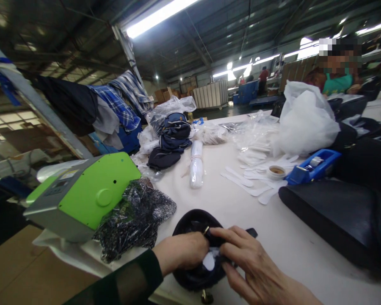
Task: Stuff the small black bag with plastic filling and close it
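A dark navy cap (193, 224) lies on the white table (228, 203) right in front of me, its inside turned up. My left hand (180, 252) grips its near rim, fingers curled into the fabric. My right hand (250, 262) pinches the cap's edge beside a small white label (208, 261) and a brass-coloured fitting (206, 230). Both hands touch each other over the cap.
A green and grey machine (82, 195) stands at the left with a bag of dark speckled cloth (136, 216) against it. Stacked navy caps (173, 135), a white roll (197, 163), white paper strips (250, 180), a blue tape dispenser (313, 165) and black bags (336, 212) lie further on. A person sits at far right.
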Demonstrator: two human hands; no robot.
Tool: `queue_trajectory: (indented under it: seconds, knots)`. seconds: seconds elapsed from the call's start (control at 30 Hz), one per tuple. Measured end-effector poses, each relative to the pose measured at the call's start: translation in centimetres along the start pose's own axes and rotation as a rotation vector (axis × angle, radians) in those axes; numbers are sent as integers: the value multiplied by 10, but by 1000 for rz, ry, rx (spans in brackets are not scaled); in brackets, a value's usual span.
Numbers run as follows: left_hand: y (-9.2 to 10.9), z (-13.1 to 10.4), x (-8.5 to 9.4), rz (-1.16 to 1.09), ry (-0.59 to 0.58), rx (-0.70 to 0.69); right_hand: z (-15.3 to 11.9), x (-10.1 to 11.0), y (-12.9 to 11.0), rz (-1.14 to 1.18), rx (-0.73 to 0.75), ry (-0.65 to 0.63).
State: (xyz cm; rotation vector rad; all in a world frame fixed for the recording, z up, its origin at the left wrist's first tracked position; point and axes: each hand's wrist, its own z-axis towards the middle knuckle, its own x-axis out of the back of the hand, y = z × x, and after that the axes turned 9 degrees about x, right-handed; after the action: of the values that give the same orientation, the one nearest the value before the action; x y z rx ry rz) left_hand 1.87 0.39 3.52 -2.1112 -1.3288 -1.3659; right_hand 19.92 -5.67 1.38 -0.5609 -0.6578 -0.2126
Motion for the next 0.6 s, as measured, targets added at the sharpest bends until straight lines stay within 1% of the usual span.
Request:
queue_trajectory:
  seconds: [0.07, 0.13, 0.2, 0.27, 0.43, 0.53, 0.6]
  knots:
    - [3, -7, 3, 33, -3, 25, 4, 3, -2, 7, -10, -73]
    - [5, -9, 5, 43, 22, 76, 8, 5, -3, -2, -23, -125]
    - [2, -9, 4, 18, 48, 122, 11, 7, -3, -21, -44, -191]
    - [-4, -6, 2, -15, 65, 140, 15, 10, -4, -37, -62, -263]
    - [-14, -2, 1, -59, 126, 77, 26, 14, -6, -109, -47, -428]
    - [-11, -5, 3, -38, 136, 55, 31, 14, -7, -171, -31, -510]
    - [-5, -9, 4, 3, 142, 72, 32, 12, -7, -178, -24, -529]
